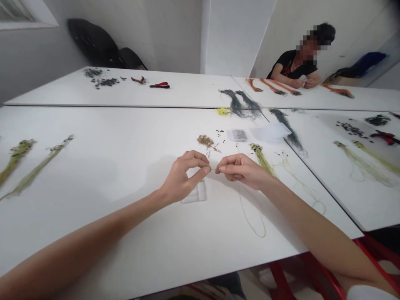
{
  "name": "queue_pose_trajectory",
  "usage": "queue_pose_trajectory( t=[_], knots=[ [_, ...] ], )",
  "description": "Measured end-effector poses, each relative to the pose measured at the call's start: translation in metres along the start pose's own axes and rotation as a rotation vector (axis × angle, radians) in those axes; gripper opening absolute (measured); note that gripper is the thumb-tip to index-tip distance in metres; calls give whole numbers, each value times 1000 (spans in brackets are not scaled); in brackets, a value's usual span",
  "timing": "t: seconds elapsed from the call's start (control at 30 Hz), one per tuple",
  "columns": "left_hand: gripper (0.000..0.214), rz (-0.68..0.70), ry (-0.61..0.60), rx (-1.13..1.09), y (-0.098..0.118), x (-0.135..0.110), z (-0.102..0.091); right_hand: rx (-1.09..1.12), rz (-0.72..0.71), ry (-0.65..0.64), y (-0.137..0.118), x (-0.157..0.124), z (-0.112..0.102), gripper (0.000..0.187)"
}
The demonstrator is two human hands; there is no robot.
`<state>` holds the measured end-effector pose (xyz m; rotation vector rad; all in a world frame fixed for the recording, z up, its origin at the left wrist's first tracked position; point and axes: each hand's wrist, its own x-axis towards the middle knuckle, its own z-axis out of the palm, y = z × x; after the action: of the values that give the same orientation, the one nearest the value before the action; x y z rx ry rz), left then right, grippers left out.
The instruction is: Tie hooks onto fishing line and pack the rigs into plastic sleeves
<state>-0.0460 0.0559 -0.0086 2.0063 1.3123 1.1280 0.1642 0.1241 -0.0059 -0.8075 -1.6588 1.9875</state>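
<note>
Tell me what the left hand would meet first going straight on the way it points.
Probably the right hand, which faces the left hand across a narrow gap, with a bit of line between them; depth is hard to judge from one view.

I'm in a small hand-assembly workshop, by the look of it. Long white flat-topped tables (103,150) butted together, red-and-black pliers (160,85) lying out, a loose heap of small dark pieces (108,82). Stringy bundles sorted by colour: orange (273,87), grey-green (236,102), yellow-green (262,158). Diagonally across from me, a co-worker in a black short-sleeved top (287,62) sits with both hands together over the tabletop. Plain pale walls (175,37), red plastic seat (279,277) by my table.
</note>
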Motion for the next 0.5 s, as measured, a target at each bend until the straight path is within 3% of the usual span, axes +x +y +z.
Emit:
queue_pose_trajectory(
  t=[0.1, 0.23, 0.37, 0.5],
  knots=[
    [14, -34, 76, -5, -1, 0, 1, -3, -42, 18, 0, -1, 4, 17],
    [13, -35, 135, 118, -1, 0, 2, -149, -135, 162, 2, -3, 8, 21],
    [14, 0, 111, 210, -1, -1, 3, -252, -214, 287, 4, -3, 9, 23],
    [16, 22, 38, 207, 0, -2, 2, -244, -221, 260, 1, -3, 9, 23]
  ],
)
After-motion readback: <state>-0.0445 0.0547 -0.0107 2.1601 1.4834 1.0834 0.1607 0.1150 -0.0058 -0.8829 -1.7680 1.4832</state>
